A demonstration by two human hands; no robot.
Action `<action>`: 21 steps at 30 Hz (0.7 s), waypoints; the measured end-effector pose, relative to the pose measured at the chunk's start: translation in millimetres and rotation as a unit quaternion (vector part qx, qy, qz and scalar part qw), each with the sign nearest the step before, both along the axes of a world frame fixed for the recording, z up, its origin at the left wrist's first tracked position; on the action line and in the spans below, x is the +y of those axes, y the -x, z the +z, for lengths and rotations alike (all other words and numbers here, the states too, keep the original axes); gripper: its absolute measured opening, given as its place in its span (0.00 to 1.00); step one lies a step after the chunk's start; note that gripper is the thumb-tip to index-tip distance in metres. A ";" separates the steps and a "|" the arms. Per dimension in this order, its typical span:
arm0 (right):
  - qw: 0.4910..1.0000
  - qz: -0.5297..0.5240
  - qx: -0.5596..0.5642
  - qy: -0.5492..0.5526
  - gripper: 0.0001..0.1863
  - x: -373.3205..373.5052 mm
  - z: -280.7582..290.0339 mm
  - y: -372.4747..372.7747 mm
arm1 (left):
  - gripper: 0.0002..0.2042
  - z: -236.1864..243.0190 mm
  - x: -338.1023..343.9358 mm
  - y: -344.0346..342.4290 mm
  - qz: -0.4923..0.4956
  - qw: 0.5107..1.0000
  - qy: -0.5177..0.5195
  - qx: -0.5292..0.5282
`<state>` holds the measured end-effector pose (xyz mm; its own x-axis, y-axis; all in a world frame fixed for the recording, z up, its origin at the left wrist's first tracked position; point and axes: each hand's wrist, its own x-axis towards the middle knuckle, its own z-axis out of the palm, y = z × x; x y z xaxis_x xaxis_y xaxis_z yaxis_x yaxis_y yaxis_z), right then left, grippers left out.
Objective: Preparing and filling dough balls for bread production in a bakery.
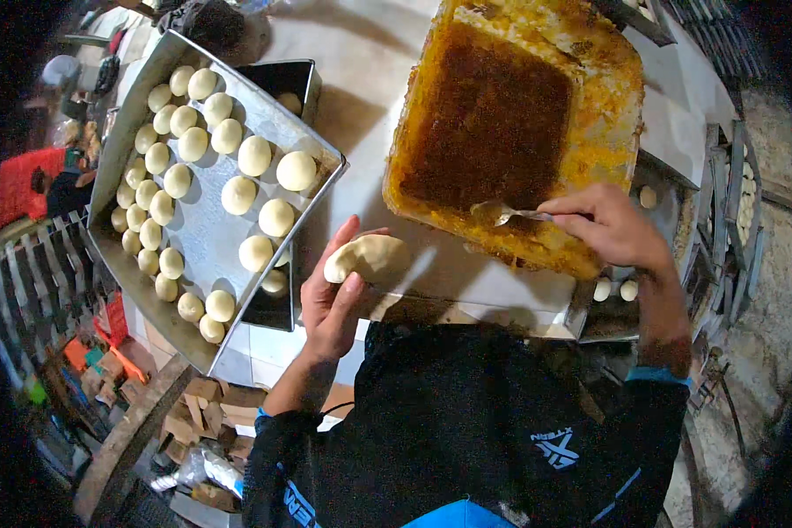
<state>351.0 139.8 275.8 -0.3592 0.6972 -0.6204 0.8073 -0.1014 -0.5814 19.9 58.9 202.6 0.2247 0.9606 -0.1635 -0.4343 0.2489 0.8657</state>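
Note:
My left hand [330, 295] cups a flattened, folded piece of pale dough [370, 258] above the white counter. My right hand [612, 227] grips a metal spoon [506, 213] whose bowl rests at the near edge of a large yellow tub [612, 114] holding dark brown filling [493, 123]. To the left lies a metal tray [198, 233] with several round dough balls [255, 156] set in rows on it.
A dark rectangular tin [289, 84] sits behind the tray. A few small dough balls [614, 289] lie by my right wrist, near a tray at the right. Metal racks [730, 202] stand at the right, wooden scraps [202, 409] and crates on the floor at lower left.

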 end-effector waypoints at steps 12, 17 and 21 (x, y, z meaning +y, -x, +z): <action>0.909 0.004 0.108 -0.403 0.25 -122.8 -22.8 69.1 | 0.21 50.1 -22.3 -37.8 -0.011 0.963 0.188 -0.194; 0.852 0.004 0.067 -0.520 0.34 -154.2 -117.2 87.6 | 0.18 22.1 -48.2 -30.5 0.084 0.966 0.218 -0.114; 0.877 -0.004 -0.032 -0.479 0.34 -159.1 -158.4 75.8 | 0.16 3.3 -69.0 -27.7 0.164 0.962 0.217 -0.027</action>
